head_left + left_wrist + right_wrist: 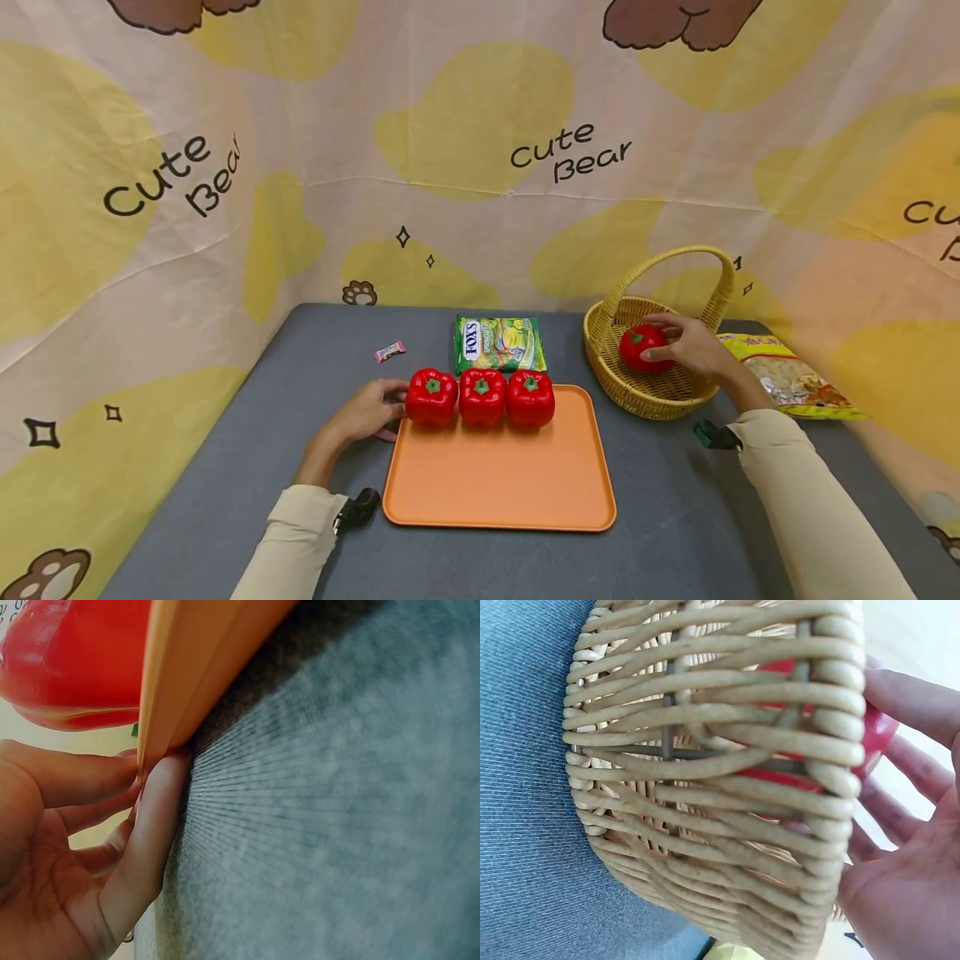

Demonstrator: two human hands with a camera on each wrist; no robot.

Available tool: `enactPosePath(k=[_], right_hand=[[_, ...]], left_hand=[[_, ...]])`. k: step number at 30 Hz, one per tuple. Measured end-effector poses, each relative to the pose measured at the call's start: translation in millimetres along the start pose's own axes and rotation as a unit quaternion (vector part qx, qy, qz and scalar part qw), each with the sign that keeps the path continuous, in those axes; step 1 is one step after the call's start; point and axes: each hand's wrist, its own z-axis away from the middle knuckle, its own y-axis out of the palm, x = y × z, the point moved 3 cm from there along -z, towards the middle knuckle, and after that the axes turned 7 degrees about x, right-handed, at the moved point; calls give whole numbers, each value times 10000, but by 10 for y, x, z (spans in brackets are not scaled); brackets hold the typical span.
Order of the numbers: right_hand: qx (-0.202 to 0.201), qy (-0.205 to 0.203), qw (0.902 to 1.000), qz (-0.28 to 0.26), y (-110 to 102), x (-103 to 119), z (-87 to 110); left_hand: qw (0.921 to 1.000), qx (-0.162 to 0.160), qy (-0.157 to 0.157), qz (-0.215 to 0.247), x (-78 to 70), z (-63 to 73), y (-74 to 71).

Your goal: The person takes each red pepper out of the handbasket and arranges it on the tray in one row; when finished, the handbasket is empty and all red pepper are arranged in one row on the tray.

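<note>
An orange tray (498, 483) lies on the table with three glossy red bell peppers (482, 397) in a row along its far edge. At its left corner my left hand (367, 410) pinches the rim between thumb and fingers, close beside the leftmost pepper; the left wrist view shows the tray's rim (169, 697) in that grip. To the right, a wicker basket (645, 404) with a tall handle stands on the table. My right hand (697, 346) reaches inside it and grips a red tomato (643, 354) with a green stem; the wicker partly hides the tomato in the right wrist view.
Behind the peppers lies a green Fox's candy bag (501, 343). A small pink wrapped candy (390, 351) is to its left. Right of the basket, a yellow snack packet (795, 379) lies under my right forearm. A printed cloth (450, 125) hangs around the grey table.
</note>
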Motion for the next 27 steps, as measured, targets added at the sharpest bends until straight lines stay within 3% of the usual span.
enactPosePath(k=[9, 16, 22, 27], right_hand=[[-245, -29, 9996, -156, -10, -8, 173], [-421, -264, 9982, -333, 54, 38, 365], [-494, -356, 9955, -732, 140, 75, 513], [-636, -427, 9943, -736, 191, 152, 611]], left_hand=[[9999, 77, 143, 47, -27, 30, 7], [9999, 67, -23, 81, 2, 4, 14], [9999, 142, 9, 77, 9, 8, 15], [9999, 93, -31, 65, -5, 8, 4]])
